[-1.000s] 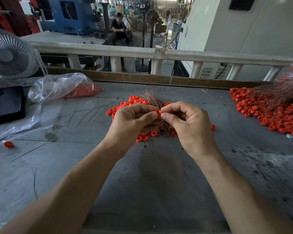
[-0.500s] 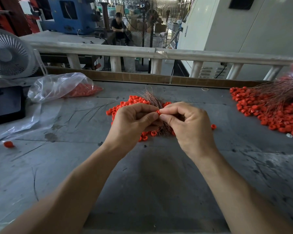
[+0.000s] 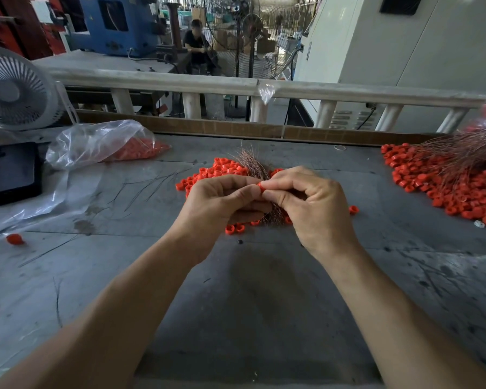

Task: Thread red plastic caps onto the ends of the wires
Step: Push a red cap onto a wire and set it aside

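Observation:
A small red cap is pinched between the fingertips of my left hand and my right hand, which meet above the middle of the grey table. A bundle of thin copper-coloured wires fans up behind my hands and runs down under them; which hand holds it is hidden. A heap of loose red caps lies on the table behind and under my hands. At the right sits a pile of capped wires.
A clear plastic bag with red caps lies at the back left, beside a black box and a white fan. A stray cap and loose wires lie at the left. A railing borders the far edge.
The hands have stayed pressed together over the cap; the right thumb and forefinger have shifted slightly on it. Nothing else has moved.

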The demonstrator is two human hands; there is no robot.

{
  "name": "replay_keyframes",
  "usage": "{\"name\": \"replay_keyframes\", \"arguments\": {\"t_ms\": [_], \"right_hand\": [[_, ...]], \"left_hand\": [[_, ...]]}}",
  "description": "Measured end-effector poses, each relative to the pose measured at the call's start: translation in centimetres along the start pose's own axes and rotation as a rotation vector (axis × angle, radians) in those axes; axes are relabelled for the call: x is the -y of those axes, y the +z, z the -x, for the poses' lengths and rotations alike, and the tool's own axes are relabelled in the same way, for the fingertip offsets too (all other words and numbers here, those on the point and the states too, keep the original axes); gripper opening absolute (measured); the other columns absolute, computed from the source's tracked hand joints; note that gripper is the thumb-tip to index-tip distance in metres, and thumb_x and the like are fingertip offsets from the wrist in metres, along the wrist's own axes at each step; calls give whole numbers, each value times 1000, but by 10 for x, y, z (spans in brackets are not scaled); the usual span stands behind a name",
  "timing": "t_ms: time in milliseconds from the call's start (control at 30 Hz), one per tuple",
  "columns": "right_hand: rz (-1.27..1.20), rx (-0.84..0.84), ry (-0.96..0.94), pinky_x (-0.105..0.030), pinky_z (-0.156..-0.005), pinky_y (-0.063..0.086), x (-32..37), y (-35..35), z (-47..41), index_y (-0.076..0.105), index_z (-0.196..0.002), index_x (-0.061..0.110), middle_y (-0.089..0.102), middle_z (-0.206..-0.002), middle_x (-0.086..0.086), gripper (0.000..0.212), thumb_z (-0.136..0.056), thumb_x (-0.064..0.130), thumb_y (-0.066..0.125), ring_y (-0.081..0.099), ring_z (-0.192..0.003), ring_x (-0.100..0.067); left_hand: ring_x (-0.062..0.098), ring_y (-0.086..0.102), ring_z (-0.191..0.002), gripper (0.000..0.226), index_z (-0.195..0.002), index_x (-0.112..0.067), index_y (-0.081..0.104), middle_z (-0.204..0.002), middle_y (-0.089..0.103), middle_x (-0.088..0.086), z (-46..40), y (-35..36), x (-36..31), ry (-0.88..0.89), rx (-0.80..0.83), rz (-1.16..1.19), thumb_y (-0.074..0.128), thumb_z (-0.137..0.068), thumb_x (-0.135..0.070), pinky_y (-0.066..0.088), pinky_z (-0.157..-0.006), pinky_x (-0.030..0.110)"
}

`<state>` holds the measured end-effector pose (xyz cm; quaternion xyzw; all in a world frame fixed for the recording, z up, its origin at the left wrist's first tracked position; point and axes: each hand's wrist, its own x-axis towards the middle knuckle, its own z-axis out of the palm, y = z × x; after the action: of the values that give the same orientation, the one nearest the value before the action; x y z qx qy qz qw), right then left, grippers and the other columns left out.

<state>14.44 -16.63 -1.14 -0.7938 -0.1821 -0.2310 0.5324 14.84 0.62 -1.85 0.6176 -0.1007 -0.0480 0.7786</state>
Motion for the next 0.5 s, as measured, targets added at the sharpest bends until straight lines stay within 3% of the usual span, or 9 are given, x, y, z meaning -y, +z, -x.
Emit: {"name": "replay_keyframes", "arguments": {"t_ms": [67,200,400,500], "right_hand": [[88,0,-61,-17,-82,50,1,0,0,81,-94,16,71,-95,8,15,-82,7,82,68,-92,-6],[357,4,-154,-36,-83,55,5,7,1,79,-103,18,67,-103,6,19,-85,21,83,64,-98,-13],[518,-84,-198,-38,-84,51,11,17,3,75,-94,16,68,-98,5,11,-84,13,78,61,-99,-19],[541,-126,-223,-42,-80,52,9,16,3,75,-90,15,68,-95,5,6,-85,12,77,62,-96,-21]], "left_hand": [[24,75,-87,25,-103,-3,73,-92,75,17,0,1,0,-13,-9,34,69,-85,-20,62,-78,33],[25,71,-85,28,-106,0,70,-91,72,18,0,2,0,-66,-37,150,68,-86,-20,61,-75,32],[29,63,-95,27,-113,2,66,-102,65,21,0,4,-2,-148,-28,223,64,-93,-15,59,-84,34],[22,67,-88,15,-100,-3,70,-95,69,15,0,3,-3,-163,-3,219,62,-95,-15,58,-83,33]]}}
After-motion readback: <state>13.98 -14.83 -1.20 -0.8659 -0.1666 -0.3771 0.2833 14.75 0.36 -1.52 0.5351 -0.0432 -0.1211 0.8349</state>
